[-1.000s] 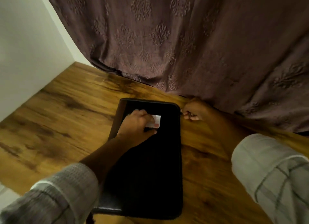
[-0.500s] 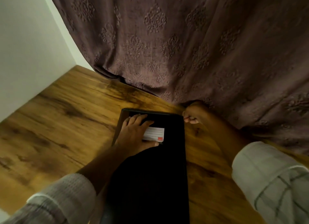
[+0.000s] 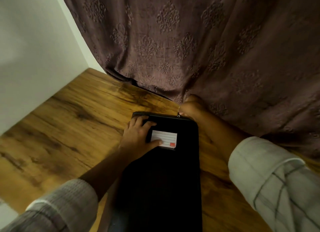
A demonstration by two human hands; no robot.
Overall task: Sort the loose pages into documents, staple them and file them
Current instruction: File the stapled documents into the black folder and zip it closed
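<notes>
A black zippered file folder (image 3: pixel 162 180) lies lengthwise on the wooden table (image 3: pixel 69 128), its far end toward the curtain. A white lined label (image 3: pixel 164 138) with a small red mark sits near its far end. My left hand (image 3: pixel 138 136) rests flat on the folder's far left part, thumb touching the label. My right hand (image 3: pixel 190 108) is at the far right corner, fingers pinched on the small metal zipper pull (image 3: pixel 178 115). No loose pages or stapler are in sight.
A heavy brown patterned curtain (image 3: pixel 190 50) hangs right behind the table's far edge, touching my right hand. A white wall (image 3: pixel 34 50) borders the table on the left. Bare wood lies to the left of the folder.
My left hand has slid left and flattened, uncovering the label. My right hand has carried the zipper pull from the folder's right side to its far edge. The view has tilted up.
</notes>
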